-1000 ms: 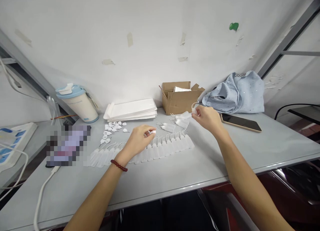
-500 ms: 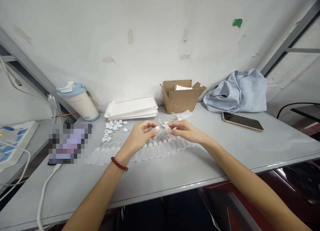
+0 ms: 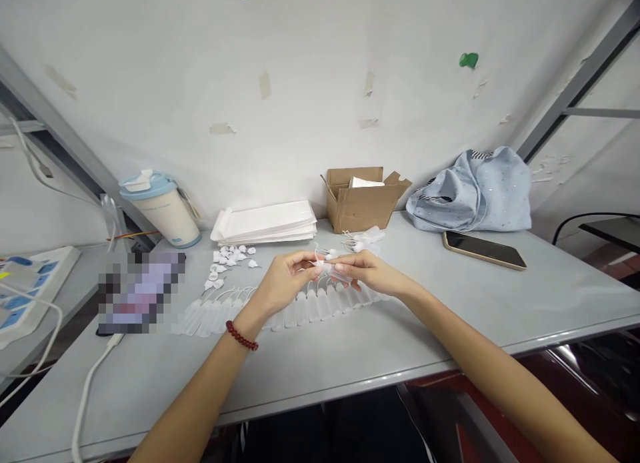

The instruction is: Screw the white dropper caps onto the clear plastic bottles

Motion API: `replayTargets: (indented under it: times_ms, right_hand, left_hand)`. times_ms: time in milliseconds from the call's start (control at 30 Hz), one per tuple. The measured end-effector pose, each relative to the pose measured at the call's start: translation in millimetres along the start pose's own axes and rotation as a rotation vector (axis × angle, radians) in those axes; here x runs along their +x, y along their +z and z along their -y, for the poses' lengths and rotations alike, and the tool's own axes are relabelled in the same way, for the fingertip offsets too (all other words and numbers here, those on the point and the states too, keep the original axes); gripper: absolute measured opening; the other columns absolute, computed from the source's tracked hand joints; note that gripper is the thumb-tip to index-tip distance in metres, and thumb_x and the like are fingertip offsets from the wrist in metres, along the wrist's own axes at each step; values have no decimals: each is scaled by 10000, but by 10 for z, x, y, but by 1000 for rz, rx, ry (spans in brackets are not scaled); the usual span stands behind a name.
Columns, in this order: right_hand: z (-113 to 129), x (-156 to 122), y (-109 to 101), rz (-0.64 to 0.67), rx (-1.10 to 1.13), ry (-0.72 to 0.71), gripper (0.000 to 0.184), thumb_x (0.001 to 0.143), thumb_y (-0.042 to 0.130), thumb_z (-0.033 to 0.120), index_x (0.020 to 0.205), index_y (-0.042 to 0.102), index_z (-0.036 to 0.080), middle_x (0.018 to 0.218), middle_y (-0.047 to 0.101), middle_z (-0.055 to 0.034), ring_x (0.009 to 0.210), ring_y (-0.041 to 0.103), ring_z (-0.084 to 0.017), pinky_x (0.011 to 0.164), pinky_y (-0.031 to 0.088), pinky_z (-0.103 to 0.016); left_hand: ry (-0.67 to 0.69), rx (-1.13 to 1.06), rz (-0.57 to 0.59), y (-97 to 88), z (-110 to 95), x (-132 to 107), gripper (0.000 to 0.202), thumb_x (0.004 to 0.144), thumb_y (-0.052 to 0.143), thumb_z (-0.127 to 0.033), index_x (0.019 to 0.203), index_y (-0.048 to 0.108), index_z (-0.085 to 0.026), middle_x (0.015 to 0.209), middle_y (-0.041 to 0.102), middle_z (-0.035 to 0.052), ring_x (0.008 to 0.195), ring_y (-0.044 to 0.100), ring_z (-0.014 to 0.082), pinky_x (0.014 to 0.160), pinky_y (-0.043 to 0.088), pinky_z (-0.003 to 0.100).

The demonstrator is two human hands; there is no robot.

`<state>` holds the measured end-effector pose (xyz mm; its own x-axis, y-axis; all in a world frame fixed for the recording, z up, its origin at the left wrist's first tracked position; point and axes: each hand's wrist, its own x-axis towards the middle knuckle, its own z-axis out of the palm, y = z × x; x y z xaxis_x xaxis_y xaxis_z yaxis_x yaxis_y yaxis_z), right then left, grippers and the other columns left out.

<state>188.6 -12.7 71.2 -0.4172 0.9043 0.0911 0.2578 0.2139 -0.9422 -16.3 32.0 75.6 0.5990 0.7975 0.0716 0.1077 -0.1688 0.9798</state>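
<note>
My left hand [image 3: 284,281] and my right hand [image 3: 367,271] meet above the middle of the grey table [image 3: 450,316]. Between their pinched fingertips is a small clear plastic bottle [image 3: 336,270]; the right hand grips its body, the left pinches a small white cap at its tip. Below the hands lies a row of several like bottles [image 3: 280,306] side by side. A scatter of small white caps [image 3: 227,259] lies to the left, and a few loose bottles [image 3: 364,237] rest behind the hands. A red bead bracelet [image 3: 241,335] is on my left wrist.
At the back stand an open cardboard box [image 3: 364,199], a stack of white bags [image 3: 265,221] and a blue-lidded jug [image 3: 163,209]. A phone [image 3: 483,250] and a blue cloth bag [image 3: 475,191] lie right. A white cable [image 3: 87,389] and power strip [image 3: 25,289] are at left.
My right hand came back from the loose bottles by the box with one bottle and joined my left hand at the centre. The two hands now close on it together.
</note>
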Motion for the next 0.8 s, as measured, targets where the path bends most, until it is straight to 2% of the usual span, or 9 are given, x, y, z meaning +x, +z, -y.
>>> replayTargets:
  times_ms: [200, 333, 500, 667, 800]
  right_hand:
    - [-35, 9, 29, -108, -40, -1, 365, 925, 451, 440, 988, 670, 155, 713, 535, -4, 575, 427, -102, 502, 340, -228]
    - [-19, 17, 75, -190, -75, 7, 307, 929, 439, 413, 975, 606, 160, 694, 557, 0, 607, 471, -122, 550, 360, -242]
    - [-19, 19, 138, -285, -261, -5, 332, 960, 340, 391, 791, 532, 179, 607, 487, 24, 586, 467, -132, 601, 371, -265]
    - [-78, 47, 162, -347, -321, 21, 362, 933, 389, 428, 694, 514, 186, 592, 462, 18, 589, 447, -138, 592, 367, -266]
    - [-111, 68, 163, -352, -206, 68, 371, 911, 407, 465, 689, 505, 185, 625, 459, 8, 618, 453, -141, 573, 390, -257]
  left_hand:
    - [-22, 60, 4, 25, -69, -21, 254, 750, 673, -355, 893, 686, -146, 808, 690, 43, 688, 609, 155, 673, 503, 296]
    - [-31, 36, -19, 75, -77, -31, 218, 748, 684, -356, 812, 674, -147, 697, 667, 21, 605, 594, 136, 627, 511, 281]
    - [-56, 49, 19, 113, -37, -24, 223, 793, 642, -357, 763, 682, -139, 624, 640, 18, 584, 596, 135, 632, 516, 280]
    - [-44, 61, 20, 174, 26, -15, 212, 778, 650, -339, 786, 690, -131, 688, 669, 41, 620, 620, 153, 670, 532, 306]
    - [122, 166, -93, 239, 93, -16, 145, 757, 658, -279, 827, 697, -159, 852, 689, 59, 773, 648, 187, 737, 546, 321]
